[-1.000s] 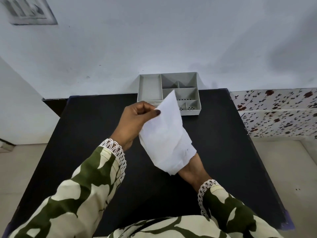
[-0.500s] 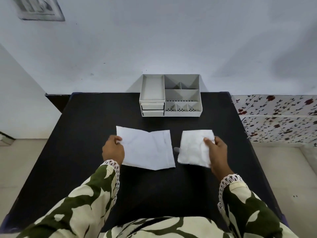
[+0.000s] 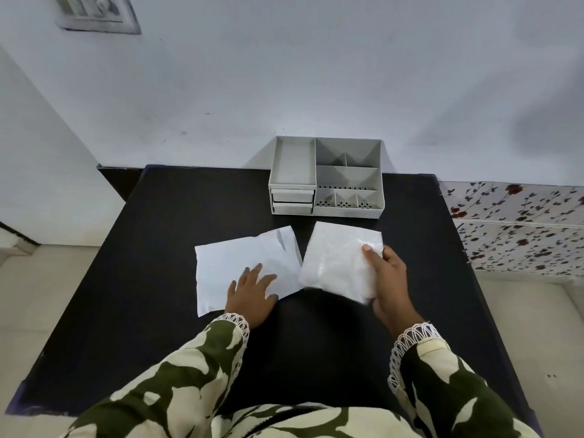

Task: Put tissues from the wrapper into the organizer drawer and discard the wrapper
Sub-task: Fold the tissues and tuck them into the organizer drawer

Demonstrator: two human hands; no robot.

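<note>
A flat white wrapper (image 3: 234, 263) lies on the black table (image 3: 142, 279). My left hand (image 3: 252, 295) rests on its near right corner, fingers spread, palm down. Right of it is a white stack of tissues (image 3: 338, 267), and my right hand (image 3: 387, 279) grips its right edge, thumb on top. The stack's near edge looks slightly lifted and blurred. The grey organizer (image 3: 325, 178) stands at the table's far edge against the wall, with two small shut drawers (image 3: 292, 202) at its front left and open compartments on top.
A white wall rises behind the table. A floral-patterned surface (image 3: 518, 226) lies to the right of the table. Pale floor shows on both sides. A vent (image 3: 98, 14) sits high on the wall at left.
The tissues came out of the wrapper and both were laid on the table. Since then my left hand moved from the wrapper's left edge onto its near right corner; my right hand keeps the tissues.
</note>
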